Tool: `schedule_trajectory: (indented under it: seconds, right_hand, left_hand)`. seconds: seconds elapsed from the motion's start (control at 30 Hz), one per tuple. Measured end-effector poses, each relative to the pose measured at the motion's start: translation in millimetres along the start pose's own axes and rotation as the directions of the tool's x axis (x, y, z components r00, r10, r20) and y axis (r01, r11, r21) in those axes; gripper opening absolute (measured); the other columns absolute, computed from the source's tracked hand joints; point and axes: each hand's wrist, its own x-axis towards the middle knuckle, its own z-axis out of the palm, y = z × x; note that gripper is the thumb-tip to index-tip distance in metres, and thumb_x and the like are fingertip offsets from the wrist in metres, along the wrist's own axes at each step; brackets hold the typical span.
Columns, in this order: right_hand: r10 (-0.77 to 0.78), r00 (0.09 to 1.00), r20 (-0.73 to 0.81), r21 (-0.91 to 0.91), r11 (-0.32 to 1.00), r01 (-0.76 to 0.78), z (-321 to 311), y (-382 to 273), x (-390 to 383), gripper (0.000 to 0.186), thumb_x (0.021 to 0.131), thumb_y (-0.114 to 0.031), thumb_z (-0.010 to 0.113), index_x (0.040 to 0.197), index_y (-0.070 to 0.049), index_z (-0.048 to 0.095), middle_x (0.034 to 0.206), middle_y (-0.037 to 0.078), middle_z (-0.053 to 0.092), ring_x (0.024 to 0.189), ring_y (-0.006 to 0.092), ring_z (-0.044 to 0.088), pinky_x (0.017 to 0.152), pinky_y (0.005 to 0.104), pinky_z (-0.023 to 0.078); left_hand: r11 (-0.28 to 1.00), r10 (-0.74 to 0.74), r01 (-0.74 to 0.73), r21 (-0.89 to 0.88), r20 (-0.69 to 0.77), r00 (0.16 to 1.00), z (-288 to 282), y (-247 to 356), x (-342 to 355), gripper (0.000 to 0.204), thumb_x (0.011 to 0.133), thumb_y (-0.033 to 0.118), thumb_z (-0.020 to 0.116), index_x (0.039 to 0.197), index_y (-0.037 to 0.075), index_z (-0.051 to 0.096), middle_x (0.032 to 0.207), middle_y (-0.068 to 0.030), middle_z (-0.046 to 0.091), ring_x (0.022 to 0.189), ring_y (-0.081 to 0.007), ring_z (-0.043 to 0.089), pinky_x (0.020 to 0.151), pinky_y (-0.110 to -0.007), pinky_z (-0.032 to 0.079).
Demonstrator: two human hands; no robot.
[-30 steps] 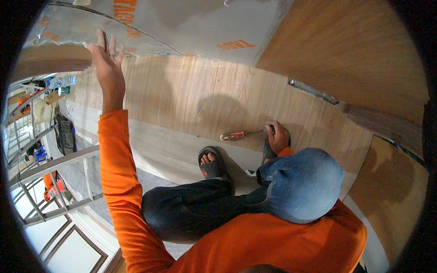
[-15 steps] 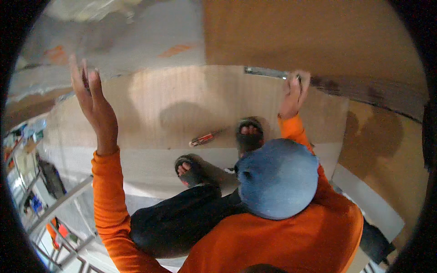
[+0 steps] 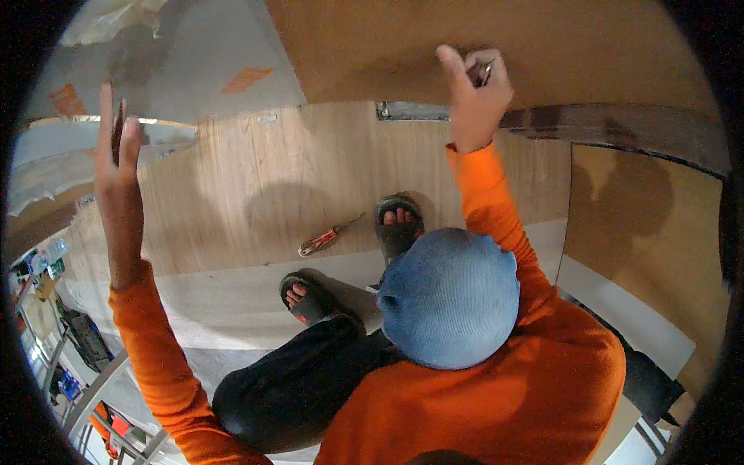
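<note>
My left hand (image 3: 118, 167) is raised at the far left, its fingers stretched out and apart. It is beside the edge of a grey sheet (image 3: 198, 46) marked with orange patches. In front of a large brown panel (image 3: 387, 46), my right hand (image 3: 479, 97) has its fingers curled with the thumb sticking out. A small dark, shiny thing shows within the curl, too small to name. On the wood-grain board below lies a screwdriver (image 3: 329, 235) with a red and pale handle, touched by neither hand.
My sandalled feet (image 3: 399, 221) rest on the wood-grain board (image 3: 194, 225). A rounded blue cloth shape (image 3: 449, 298) rises before my orange top. Metal frame bars (image 3: 97, 395) and clutter stand at left. A dark strip (image 3: 612, 139) runs along the right; a brown board (image 3: 620, 209) lies beneath.
My right hand has moved up from the lower edge of the brown panel to in front of its face. My left hand appears farther left, still spread. The whole view has shifted slightly.
</note>
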Motion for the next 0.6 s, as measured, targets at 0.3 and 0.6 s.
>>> schedule_trajectory:
  seconds: [0.3,0.6]
  right_hand:
    - [0.121,0.767,0.63,-0.087,0.993,-0.084,-54.5,75.5,-162.6,0.024,0.079,-0.017,0.082,0.078,-0.004,0.063,0.065,0.012,0.062,0.056,0.0183,0.062,0.056,0.032,0.048]
    - [0.314,0.529,0.788,-0.226,0.948,-0.226,-74.9,79.4,-203.4,0.04,0.089,-0.045,0.072,0.099,-0.007,0.069,0.087,0.013,0.071,0.081,0.0334,0.07,0.073,0.0429,0.056]
  left_hand:
    - [0.983,-0.068,0.164,-0.087,0.652,0.755,-16.4,45.9,-106.1,0.054,0.095,0.045,0.061,0.118,-0.003,0.067,0.119,-0.0196,0.07,0.114,-0.0341,0.065,0.101,-0.041,0.047]
    - [0.979,-0.011,0.154,-0.131,0.723,0.69,17.0,47.4,-117.5,0.042,0.091,0.026,0.069,0.123,-0.001,0.065,0.121,-0.0202,0.069,0.113,-0.0366,0.066,0.099,-0.04,0.048]
